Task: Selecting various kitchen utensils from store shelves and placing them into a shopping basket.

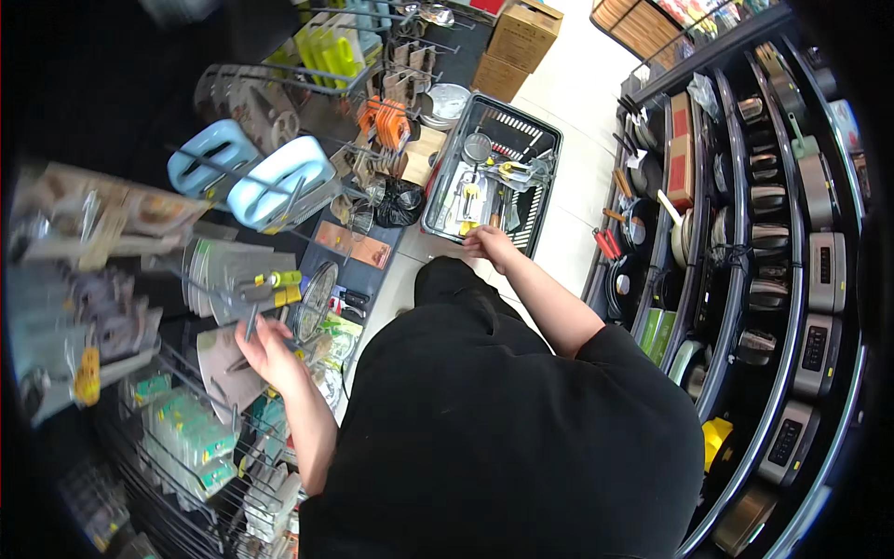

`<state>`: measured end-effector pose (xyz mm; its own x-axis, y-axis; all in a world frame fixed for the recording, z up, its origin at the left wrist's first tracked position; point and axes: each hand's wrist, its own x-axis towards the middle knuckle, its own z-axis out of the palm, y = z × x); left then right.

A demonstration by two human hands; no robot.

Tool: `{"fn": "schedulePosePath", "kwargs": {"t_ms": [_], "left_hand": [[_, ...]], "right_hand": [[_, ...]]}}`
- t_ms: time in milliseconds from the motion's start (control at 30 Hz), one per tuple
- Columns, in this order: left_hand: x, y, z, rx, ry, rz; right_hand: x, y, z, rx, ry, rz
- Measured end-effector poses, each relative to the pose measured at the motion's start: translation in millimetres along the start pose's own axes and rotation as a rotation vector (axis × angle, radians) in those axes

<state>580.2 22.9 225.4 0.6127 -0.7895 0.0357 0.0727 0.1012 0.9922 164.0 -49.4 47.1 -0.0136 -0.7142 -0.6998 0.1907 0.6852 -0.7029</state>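
Note:
My left hand [271, 351] is at the hanging goods on the left, with its fingers apart by the tip of a metal display hook [251, 323]. I cannot tell whether it touches the hook. Just beyond hangs a carded tool with a lime-green handle [285, 279], in front of several clear packages [209, 276]. My right hand [491, 246] hovers by the near rim of a black plastic shopping basket [439, 234], fingers loosely bent and nothing visible in them. Inside the basket lie a round mesh strainer [478, 147] and several packaged utensils [471, 195].
Light-blue handled items [283, 183] and orange packs [391, 122] hang further along the rack. A black plastic bag [400, 202] sits on the low shelf. Cardboard boxes [524, 35] stand beyond the basket. To the right, shelves hold pans [637, 223] and boxed appliances [816, 342].

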Motion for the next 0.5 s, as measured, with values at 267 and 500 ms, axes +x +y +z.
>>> {"fn": "schedulePosePath", "kwargs": {"t_ms": [267, 500], "left_hand": [[-30, -16, 45, -0.068, 0.054, -0.266], [-40, -58, 74, 0.057, -0.047, -0.544]], "right_hand": [[142, 46, -62, 0.128, 0.160, 0.160], [238, 109, -50, -0.278, 0.227, 0.316]]}}
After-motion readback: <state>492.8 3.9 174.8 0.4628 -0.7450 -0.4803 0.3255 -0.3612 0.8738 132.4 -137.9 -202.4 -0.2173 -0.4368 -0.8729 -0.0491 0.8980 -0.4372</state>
